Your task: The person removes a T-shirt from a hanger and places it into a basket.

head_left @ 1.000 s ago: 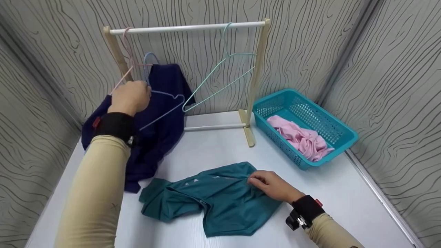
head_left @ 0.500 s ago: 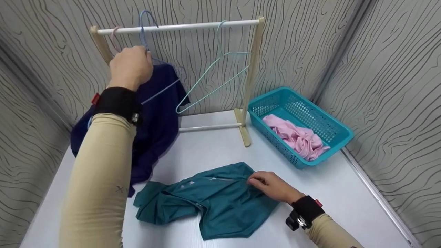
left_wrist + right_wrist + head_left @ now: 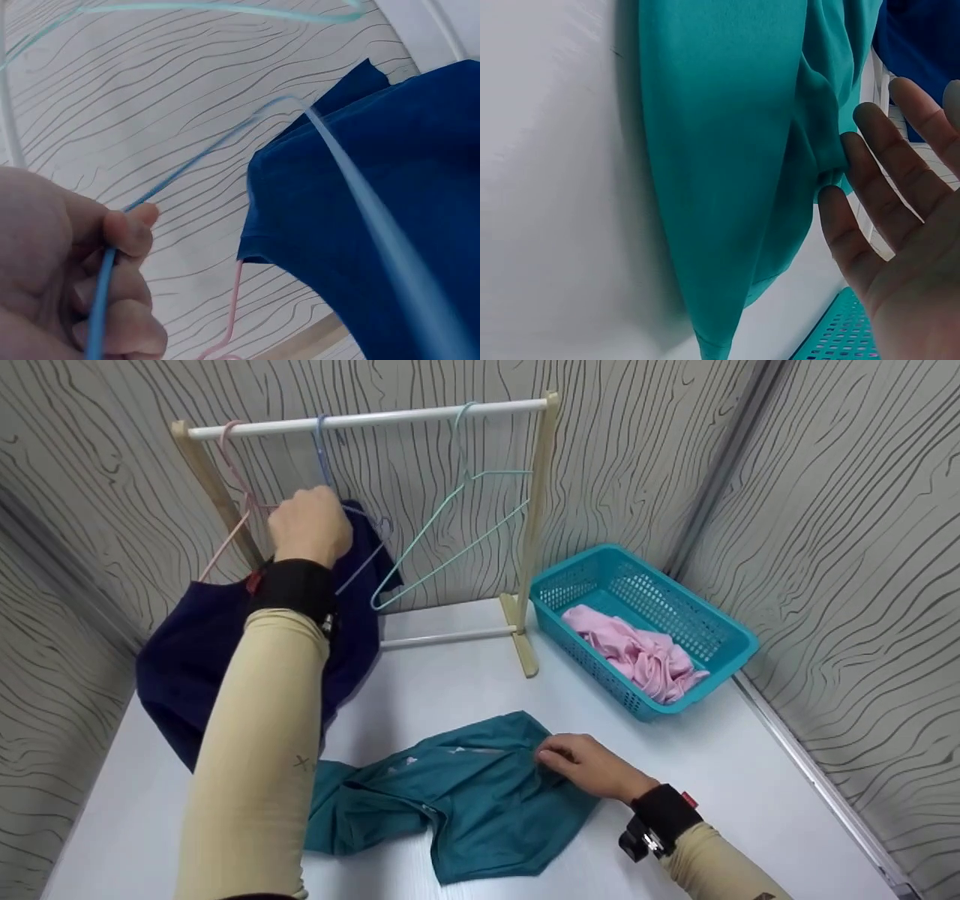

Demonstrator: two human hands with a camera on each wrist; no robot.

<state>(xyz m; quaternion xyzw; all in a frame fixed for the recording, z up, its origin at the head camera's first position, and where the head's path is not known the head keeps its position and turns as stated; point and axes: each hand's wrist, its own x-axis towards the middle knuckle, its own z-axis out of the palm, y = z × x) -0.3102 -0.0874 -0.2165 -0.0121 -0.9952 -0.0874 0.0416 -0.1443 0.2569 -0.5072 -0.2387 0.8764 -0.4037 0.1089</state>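
From my remote station, the head view places the left hand at ten o'clock, seen from the back with its fingers hidden; the left wrist view reveals those fingers curled around a blue hanger. Only the head view shows that hanger's hook, over the white bar of a rack. The right hand is near five o'clock, at the edge of a green garment lying rumpled on the white table at six. From above I see its thumb and forefinger close together, but the right wrist view shows straight, spread fingers, with fingertips at a fold of green cloth. At nine o'clock a navy garment hangs on a pink hanger, whose wire the left wrist view shows entering the cloth. A mint hanger hangs from the bar at twelve. At three o'clock a teal perforated basket holds one crumpled heap of pink cloth, low inside; the right wrist view catches only part of the basket's perforated side.
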